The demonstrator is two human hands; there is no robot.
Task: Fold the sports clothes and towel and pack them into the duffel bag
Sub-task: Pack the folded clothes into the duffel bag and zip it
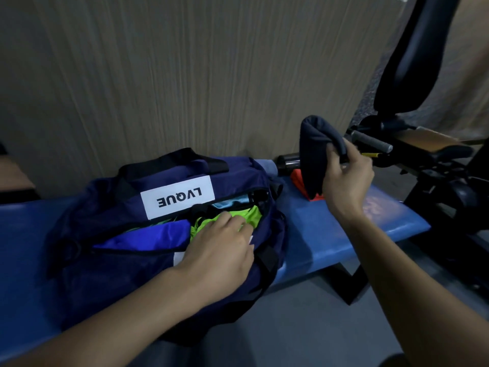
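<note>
A navy duffel bag (111, 260) with a white LVQUE label lies unzipped on the blue bench (330, 234). Inside it a neon green garment (251, 213) and a bit of light blue cloth (232, 203) show. My left hand (219, 250) lies on the bag's opening, its fingers pressing down on the green garment. To the right, above the bench, my right hand (346, 176) grips a folded dark navy garment (317, 152) and holds it up. Behind that garment an orange-red item (299, 181) lies on the bench, mostly hidden.
A wood-grain wall runs behind the bench. Black gym equipment (423, 154) with a padded seat and a grey handle (373, 141) stands at the right. A dark cylinder (288, 160) lies behind the bag's right end. Grey floor lies below the bench edge.
</note>
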